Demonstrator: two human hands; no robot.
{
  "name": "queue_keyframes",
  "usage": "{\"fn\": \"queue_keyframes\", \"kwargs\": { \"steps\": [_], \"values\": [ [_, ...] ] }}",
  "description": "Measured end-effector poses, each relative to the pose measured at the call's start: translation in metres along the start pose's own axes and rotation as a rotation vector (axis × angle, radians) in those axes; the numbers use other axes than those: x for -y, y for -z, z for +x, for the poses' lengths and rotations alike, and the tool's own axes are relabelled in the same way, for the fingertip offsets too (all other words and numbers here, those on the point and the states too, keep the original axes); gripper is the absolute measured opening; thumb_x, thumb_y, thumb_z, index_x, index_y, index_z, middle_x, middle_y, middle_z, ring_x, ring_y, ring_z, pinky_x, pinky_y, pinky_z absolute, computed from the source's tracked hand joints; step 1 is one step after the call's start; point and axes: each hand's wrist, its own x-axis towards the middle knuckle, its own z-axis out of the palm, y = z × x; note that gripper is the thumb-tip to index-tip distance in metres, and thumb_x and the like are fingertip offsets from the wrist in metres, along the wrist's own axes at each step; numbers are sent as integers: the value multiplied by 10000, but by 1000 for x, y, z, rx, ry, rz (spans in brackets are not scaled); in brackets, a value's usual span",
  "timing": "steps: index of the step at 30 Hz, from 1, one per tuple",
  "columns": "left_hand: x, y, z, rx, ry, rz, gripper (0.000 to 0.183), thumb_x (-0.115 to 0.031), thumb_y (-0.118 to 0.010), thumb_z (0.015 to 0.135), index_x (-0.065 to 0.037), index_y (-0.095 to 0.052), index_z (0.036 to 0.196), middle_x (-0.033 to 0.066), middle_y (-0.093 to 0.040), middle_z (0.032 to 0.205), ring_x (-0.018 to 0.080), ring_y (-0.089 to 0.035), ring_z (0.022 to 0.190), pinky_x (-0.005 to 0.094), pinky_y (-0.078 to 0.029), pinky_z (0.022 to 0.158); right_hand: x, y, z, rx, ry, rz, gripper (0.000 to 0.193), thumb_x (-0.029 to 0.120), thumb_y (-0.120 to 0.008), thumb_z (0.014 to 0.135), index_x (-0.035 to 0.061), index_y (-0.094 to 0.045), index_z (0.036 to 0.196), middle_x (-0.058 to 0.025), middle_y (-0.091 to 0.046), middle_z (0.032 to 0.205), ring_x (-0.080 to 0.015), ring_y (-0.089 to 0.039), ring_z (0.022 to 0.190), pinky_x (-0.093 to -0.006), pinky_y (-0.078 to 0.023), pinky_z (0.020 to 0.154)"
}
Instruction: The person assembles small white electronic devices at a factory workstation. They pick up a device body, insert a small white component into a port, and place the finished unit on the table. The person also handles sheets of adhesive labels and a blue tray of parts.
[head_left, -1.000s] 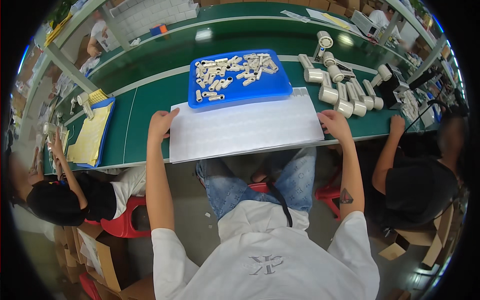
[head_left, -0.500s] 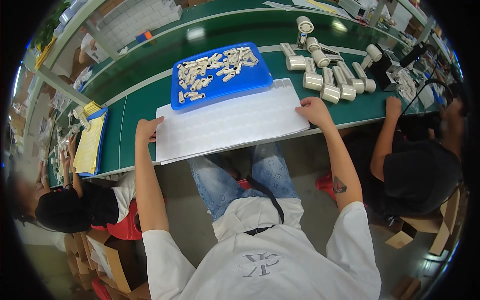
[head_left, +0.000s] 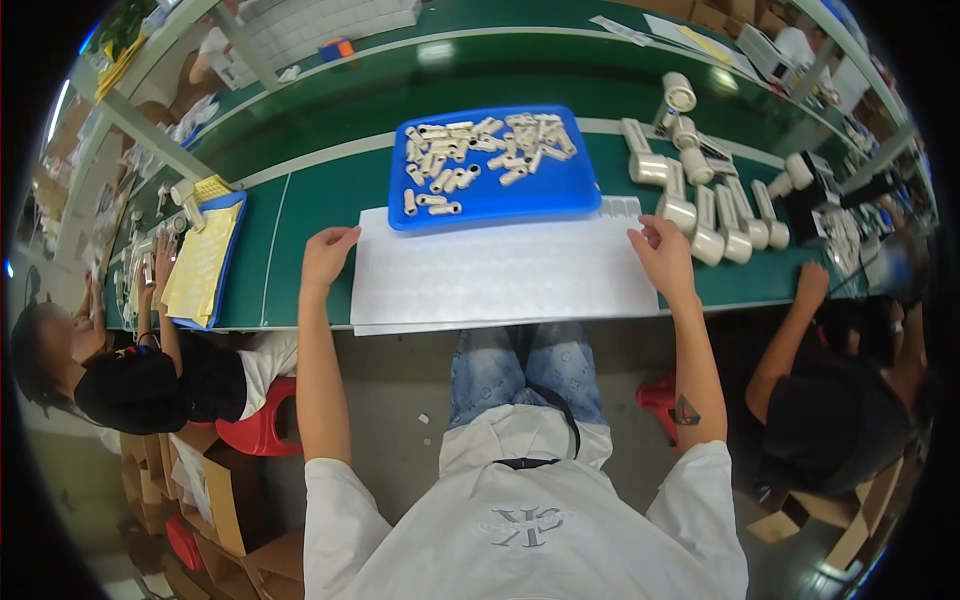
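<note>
A stack of white sheets (head_left: 500,275), faintly patterned in rows, lies along the table's front edge. At its left edge is my left hand (head_left: 327,258), its fingers stretched out toward the sheets. My right hand (head_left: 664,258) is over the right edge, thumb and bent fingers apart, with nothing visible between them. Small grey compartments (head_left: 621,207) show at the far right corner of the stack. Just beyond, a blue tray (head_left: 545,196) holds several short off-white tubular parts (head_left: 436,160) and overlaps the stack's far edge.
Several white cylindrical-headed devices with handles (head_left: 707,246) lie at the right. At the left, yellow sheets (head_left: 202,265) rest on a blue tray beside a co-worker's hands (head_left: 160,262). Another co-worker's forearm (head_left: 795,320) reaches the table at the right. A red stool (head_left: 262,425) stands below left.
The sheets now lie squarer to the table's front edge. Both hands have loosened at the edges. The whole view has shifted, so the tray and devices appear farther right.
</note>
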Motion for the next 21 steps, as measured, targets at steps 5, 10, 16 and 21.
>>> {"fn": "queue_keyframes", "kwargs": {
  "steps": [5, 10, 16, 21],
  "values": [
    [-13, -37, 39, 40, -217, -121, 410, -319, -718, 854, 56, -698, 1017, 146, -719, 894, 182, -669, 795, 304, -519, 704, 7, -36, 59, 156, -112, 247, 435, 295, -718, 837, -35, -653, 1114, -112, -665, 796, -184, -627, 657, -318, -499, 616],
    [-26, -66, 52, 114, -161, 122, 365, -282, -681, 880, 36, -680, 1059, 118, -716, 924, 166, -652, 828, 306, -510, 744, -1, -58, 85, 239, -132, 203, 373, 236, -713, 843, -31, -655, 1098, -80, -649, 713, -150, -615, 608, -302, -491, 561],
    [-26, -72, 62, 44, -262, 19, 306, -241, -644, 898, 29, -672, 1039, 110, -706, 900, 163, -650, 808, 299, -503, 728, 8, -63, 77, 189, -252, 508, 300, 115, -666, 888, -61, -615, 1125, -54, -659, 807, -90, -601, 625, -244, -480, 507],
    [-34, -76, 67, 87, -213, 27, 312, -252, -647, 893, 27, -667, 1031, 143, -709, 893, 217, -670, 801, 328, -518, 725, 6, -66, 79, 187, -273, 536, 294, 114, -659, 896, -59, -617, 1131, -48, -658, 805, -78, -580, 592, -238, -456, 476]
  ]
}}
